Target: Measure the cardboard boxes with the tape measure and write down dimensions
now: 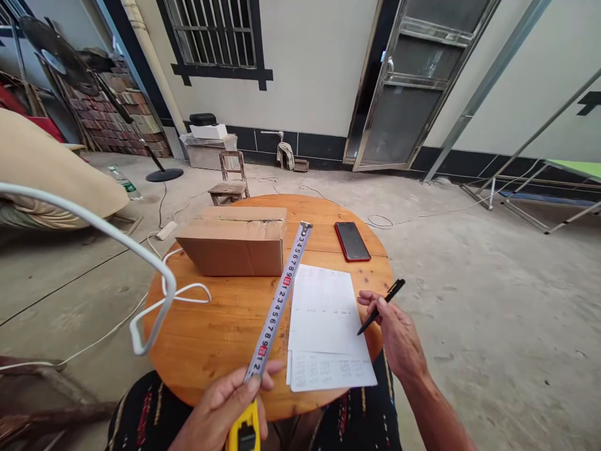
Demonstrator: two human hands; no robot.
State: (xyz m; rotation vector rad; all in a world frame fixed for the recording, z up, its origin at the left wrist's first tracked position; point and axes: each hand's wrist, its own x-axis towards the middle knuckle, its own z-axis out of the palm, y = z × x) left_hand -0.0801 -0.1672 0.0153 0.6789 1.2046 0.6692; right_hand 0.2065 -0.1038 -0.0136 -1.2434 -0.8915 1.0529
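Holding numbered tape measure (278, 307), black pen (370, 321), paper (323, 332) between, writing (313, 373) illegible

A yellow tape measure (252, 416) slants with its numbered blade (275, 313) extended; a black pen (370, 319) tilts at the white sheets (322, 313).

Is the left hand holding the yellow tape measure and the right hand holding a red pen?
Not quite: the pen in the right hand is black, as the head view shows. The left hand does hold the yellow tape measure.
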